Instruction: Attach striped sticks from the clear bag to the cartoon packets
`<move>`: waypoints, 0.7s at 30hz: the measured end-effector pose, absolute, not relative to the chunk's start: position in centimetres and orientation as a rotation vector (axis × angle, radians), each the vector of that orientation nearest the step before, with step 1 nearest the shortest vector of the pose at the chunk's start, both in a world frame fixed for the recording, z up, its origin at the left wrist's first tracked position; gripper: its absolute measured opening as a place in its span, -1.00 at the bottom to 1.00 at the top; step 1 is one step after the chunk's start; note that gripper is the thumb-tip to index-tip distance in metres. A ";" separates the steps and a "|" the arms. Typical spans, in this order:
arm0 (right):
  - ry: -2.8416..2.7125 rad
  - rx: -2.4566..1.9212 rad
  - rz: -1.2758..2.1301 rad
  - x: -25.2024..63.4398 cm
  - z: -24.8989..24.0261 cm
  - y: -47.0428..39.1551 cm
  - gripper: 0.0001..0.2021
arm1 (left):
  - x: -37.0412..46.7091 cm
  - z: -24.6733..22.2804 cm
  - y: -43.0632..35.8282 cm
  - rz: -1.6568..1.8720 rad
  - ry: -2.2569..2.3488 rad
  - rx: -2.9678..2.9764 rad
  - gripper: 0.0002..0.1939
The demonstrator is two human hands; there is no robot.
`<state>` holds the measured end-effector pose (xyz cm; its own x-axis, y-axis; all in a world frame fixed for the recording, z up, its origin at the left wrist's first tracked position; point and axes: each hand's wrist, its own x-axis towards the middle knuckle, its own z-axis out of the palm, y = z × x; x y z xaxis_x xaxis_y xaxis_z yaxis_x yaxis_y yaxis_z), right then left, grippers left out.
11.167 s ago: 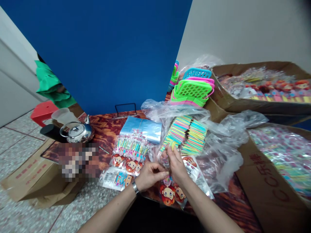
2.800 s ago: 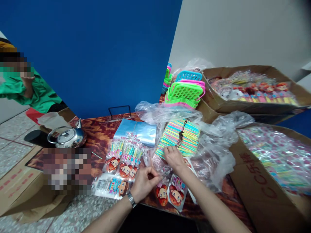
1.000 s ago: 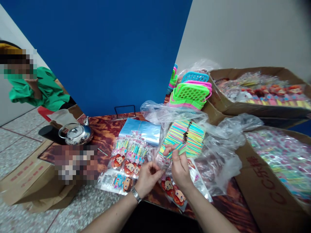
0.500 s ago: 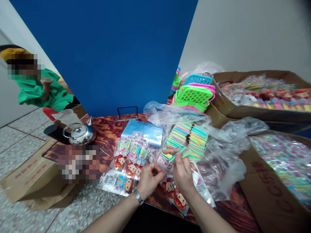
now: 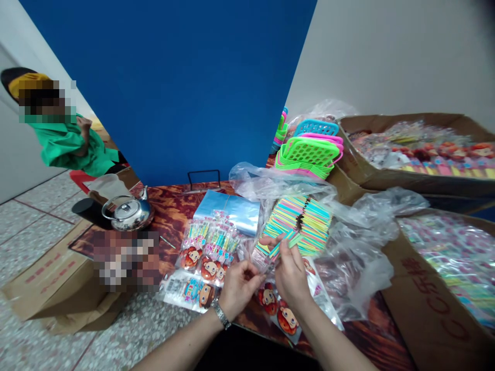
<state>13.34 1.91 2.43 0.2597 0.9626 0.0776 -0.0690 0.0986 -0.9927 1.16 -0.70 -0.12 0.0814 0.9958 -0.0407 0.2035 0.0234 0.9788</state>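
My right hand [image 5: 292, 275] is closed around a small bunch of thin coloured sticks [image 5: 285, 243], green, yellow and blue. My left hand [image 5: 240, 288], with a watch on its wrist, pinches the edge of a clear plastic bag [image 5: 266, 264] just left of the sticks. Below and between my hands lie printed bags [image 5: 286, 318] with cartoon faces. Beyond my right hand is a large pile of coloured sticks [image 5: 288, 219] in two rows. Filled stick packets [image 5: 212, 252] lie to the left of my left hand, with a stack of bluish clear bags [image 5: 228, 210] behind them.
Stacked plastic baskets [image 5: 309, 154] stand at the back right. Open cartons [image 5: 413, 304] of packets flank the table's right side, beside crumpled plastic sheeting [image 5: 356, 257]. A metal kettle [image 5: 130, 214] is at left. Behind it, a person in green [image 5: 73, 147] is near the blue panel [image 5: 185, 93].
My hands stay almost in place, with the sticks in my right hand shifting slightly. The person in green has moved a little to the right in view.
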 end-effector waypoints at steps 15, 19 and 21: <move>-1.290 -1.260 0.848 13.4 3.6 1.2 -0.72 | 1.1 0.3 -0.5 1.001 1.307 1.333 -0.82; -1.364 -1.223 0.845 13.7 3.3 0.9 -0.75 | 1.0 0.2 -0.3 1.031 1.289 1.336 -0.83; -1.383 -1.216 0.857 13.7 3.2 0.9 -0.76 | 0.9 0.2 -0.3 1.044 1.297 1.367 -0.84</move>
